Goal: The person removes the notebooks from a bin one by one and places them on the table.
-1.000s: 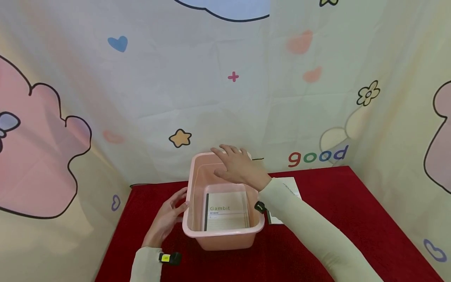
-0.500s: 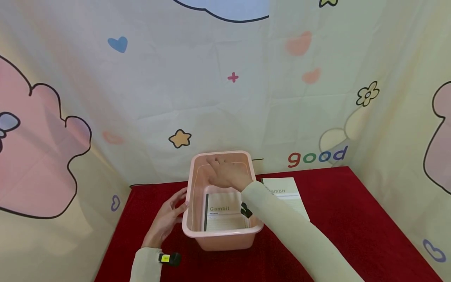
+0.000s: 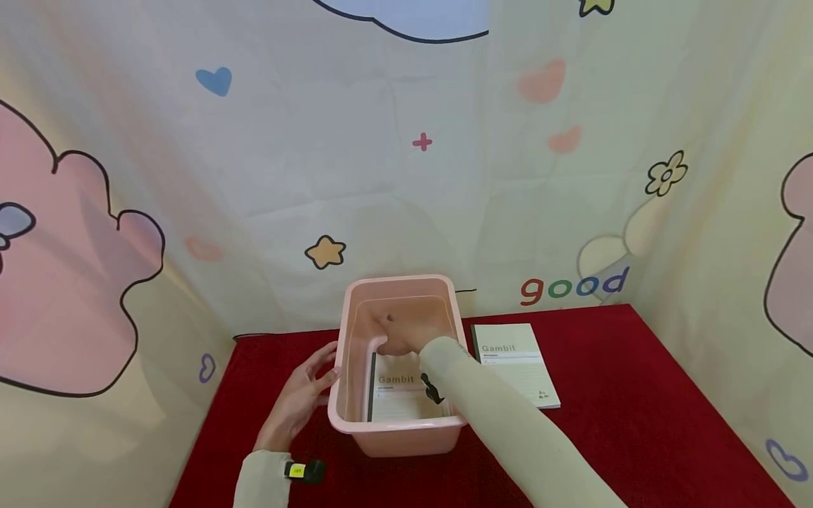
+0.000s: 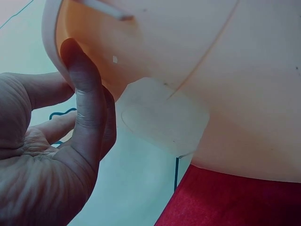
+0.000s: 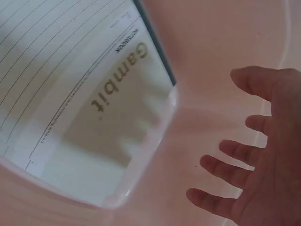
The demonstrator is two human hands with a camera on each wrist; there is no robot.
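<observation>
A pink plastic basin [image 3: 406, 441] stands on the red cloth. At its left side, my left hand [image 3: 298, 395] holds the rim, its digits on either side of the lip in the left wrist view. A notebook [image 3: 395, 396] marked "Gambit" lies flat inside on the basin's floor. My right hand [image 3: 406, 333] is down in the far half of the basin, above that notebook's top end. In the right wrist view, the right hand [image 5: 256, 155] has spread fingers [image 5: 225, 172] with nothing between them. The right sleeve covers part of the notebook.
A second "Gambit" notebook [image 3: 517, 367] lies on the red cloth [image 3: 610, 395] to the basin's right. A printed curtain [image 3: 419, 197] hangs close behind the basin and along both sides.
My right hand has come down from above the far rim into the basin. The second notebook has come into full view as the sleeve moved left. My left hand stays put.
</observation>
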